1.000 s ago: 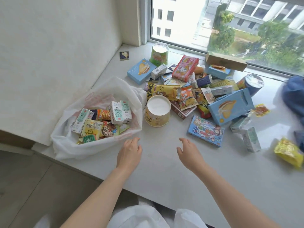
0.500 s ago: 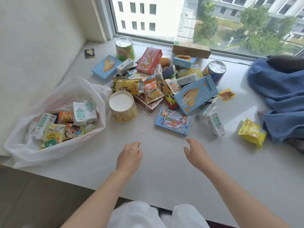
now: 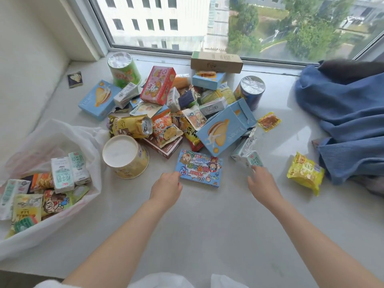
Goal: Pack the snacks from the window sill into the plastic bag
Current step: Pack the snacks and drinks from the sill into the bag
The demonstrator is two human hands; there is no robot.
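Head view is showing a white window sill (image 3: 207, 235) with a heap of snacks (image 3: 176, 113) lying in the middle, toward the far side by the window. Left hand (image 3: 166, 189) is reaching out with fingers loosely extended, its fingertips touching the near left corner of a flat blue cartoon box (image 3: 199, 168) lying at the near edge of the heap; it is not gripping the box. Right hand (image 3: 262, 183) is stretching forward with fingers relaxed, fingertips touching a small milk carton (image 3: 252, 162) just right of that box; whether any finger is curling round the carton I cannot tell. White plastic bag (image 3: 62, 138) is sitting open at the near left, already holding milk cartons and small packets. A yellow paper tub (image 3: 126, 157) is standing between the bag and the blue box. A yellow packet (image 3: 305, 172) is lying apart at the right, near a heap of blue cloth (image 3: 342, 121) on the far right of the sill.
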